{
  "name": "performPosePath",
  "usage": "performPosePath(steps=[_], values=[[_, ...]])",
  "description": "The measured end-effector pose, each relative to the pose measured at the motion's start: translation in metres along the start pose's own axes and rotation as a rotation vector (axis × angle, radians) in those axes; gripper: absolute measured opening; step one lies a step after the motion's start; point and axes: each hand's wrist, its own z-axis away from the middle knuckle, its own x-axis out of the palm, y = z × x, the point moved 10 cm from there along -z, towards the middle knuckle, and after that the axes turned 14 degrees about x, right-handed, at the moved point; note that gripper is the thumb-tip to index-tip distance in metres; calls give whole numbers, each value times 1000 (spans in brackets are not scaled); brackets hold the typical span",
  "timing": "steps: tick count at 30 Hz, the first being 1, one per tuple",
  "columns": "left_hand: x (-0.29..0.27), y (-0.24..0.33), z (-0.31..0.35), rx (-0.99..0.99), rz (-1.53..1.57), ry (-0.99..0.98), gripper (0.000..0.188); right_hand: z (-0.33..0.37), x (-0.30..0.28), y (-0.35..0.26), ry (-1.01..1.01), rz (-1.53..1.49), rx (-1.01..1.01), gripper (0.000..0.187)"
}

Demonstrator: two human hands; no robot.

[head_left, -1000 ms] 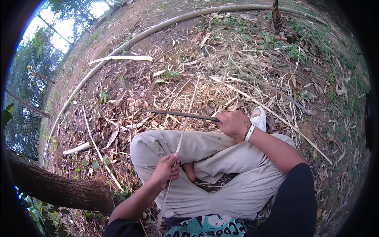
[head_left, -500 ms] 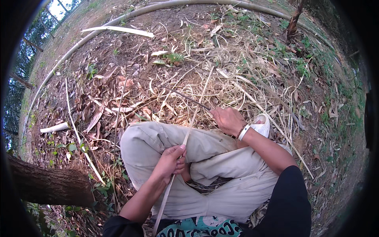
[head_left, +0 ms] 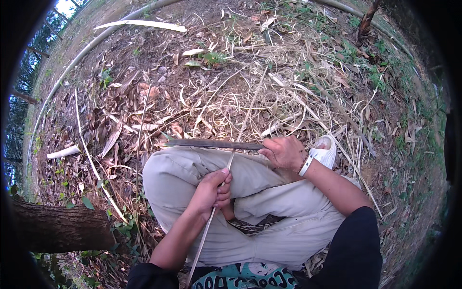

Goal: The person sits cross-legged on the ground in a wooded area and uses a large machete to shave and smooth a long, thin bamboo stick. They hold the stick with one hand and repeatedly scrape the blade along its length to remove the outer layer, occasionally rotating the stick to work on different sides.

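My left hand (head_left: pixel 215 191) is closed round a long, thin, pale strip (head_left: pixel 250 108), probably split bamboo, above my crossed legs. The strip slants from my lap up and away over the littered ground. In my right hand (head_left: pixel 285 153) is a long, dark, flat knife (head_left: pixel 211 144), its blade pointing left with the broad side showing. The blade lies across the strip just beyond my left hand, over my knee. My right fingers wrap the knife's near end, so its handle is hidden.
Curly pale shavings (head_left: pixel 284 96) and dry leaves cover the ground ahead. A tree trunk (head_left: pixel 62 226) lies close on the left. Loose strips (head_left: pixel 91 149) rest beside my left knee. A long pole (head_left: pixel 72 72) curves across the far side, near a split pale piece (head_left: pixel 144 24).
The knife has come nearer my left hand, and its blade has turned from edge-on to showing its broad side. My right hand has shifted slightly nearer. My left hand keeps its hold on the strip.
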Motion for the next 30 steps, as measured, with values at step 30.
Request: performPosePath(steps=[30], values=[[-6, -4, 2, -62, 85, -11, 29, -63, 5, 104, -133, 239, 326, 44]])
